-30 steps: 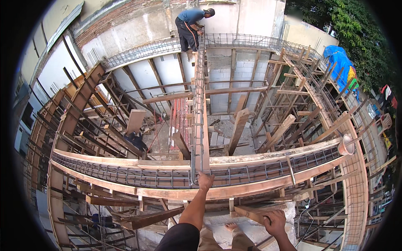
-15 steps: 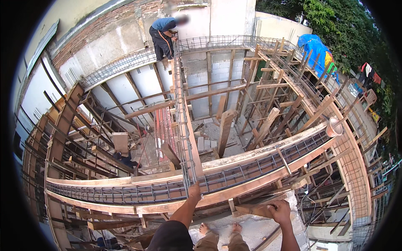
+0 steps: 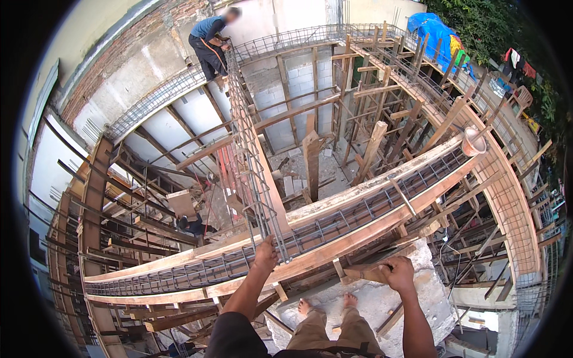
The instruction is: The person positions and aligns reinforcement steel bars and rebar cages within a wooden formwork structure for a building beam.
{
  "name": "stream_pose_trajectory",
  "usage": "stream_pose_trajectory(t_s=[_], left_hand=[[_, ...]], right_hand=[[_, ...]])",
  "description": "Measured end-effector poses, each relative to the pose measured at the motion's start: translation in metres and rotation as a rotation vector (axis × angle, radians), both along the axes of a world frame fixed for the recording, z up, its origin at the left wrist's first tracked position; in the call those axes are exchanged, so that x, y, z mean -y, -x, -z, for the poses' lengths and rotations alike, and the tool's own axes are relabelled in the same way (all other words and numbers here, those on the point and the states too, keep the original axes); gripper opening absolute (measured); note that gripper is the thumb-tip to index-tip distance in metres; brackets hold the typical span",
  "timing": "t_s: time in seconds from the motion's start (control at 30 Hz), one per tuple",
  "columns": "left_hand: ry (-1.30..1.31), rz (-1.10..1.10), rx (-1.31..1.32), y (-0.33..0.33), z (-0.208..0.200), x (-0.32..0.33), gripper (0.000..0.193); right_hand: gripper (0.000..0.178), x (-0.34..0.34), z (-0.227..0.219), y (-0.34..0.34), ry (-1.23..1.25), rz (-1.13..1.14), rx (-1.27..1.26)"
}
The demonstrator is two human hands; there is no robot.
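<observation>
Closed the left hand in a grip around bars at the near end of a long steel cage, stretched from near the far wall to a curved wooden trough. Held that end over the trough, above a second steel cage lying inside. Held the right hand, with fingers curled, at the end of a plank; could not tell from this view about any contact. Stood on bare feet on a rough concrete slab. Faced a co-worker in a blue top, bent over the cage's far end. Had a bucket at the trough's right end and a blue tarp beyond.
</observation>
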State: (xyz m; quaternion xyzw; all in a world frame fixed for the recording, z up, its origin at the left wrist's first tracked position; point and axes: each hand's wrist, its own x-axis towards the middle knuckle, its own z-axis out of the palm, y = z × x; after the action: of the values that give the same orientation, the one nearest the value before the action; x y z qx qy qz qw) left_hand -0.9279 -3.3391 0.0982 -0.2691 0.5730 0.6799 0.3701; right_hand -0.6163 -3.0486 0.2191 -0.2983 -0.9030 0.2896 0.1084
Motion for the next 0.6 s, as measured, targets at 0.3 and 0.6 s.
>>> stream_pose_trajectory(t_s=[0.3, 0.6], left_hand=[[0.018, -0.063, -0.023, -0.003, -0.011, -0.001, 0.030], [-0.026, -0.009, -0.013, -0.016, 0.025, -0.023, 0.025]], right_hand=[[0.013, -0.002, 0.010, 0.004, 0.004, 0.006, -0.019], [0.016, -0.008, 0.017, -0.001, -0.046, -0.010, 0.077]])
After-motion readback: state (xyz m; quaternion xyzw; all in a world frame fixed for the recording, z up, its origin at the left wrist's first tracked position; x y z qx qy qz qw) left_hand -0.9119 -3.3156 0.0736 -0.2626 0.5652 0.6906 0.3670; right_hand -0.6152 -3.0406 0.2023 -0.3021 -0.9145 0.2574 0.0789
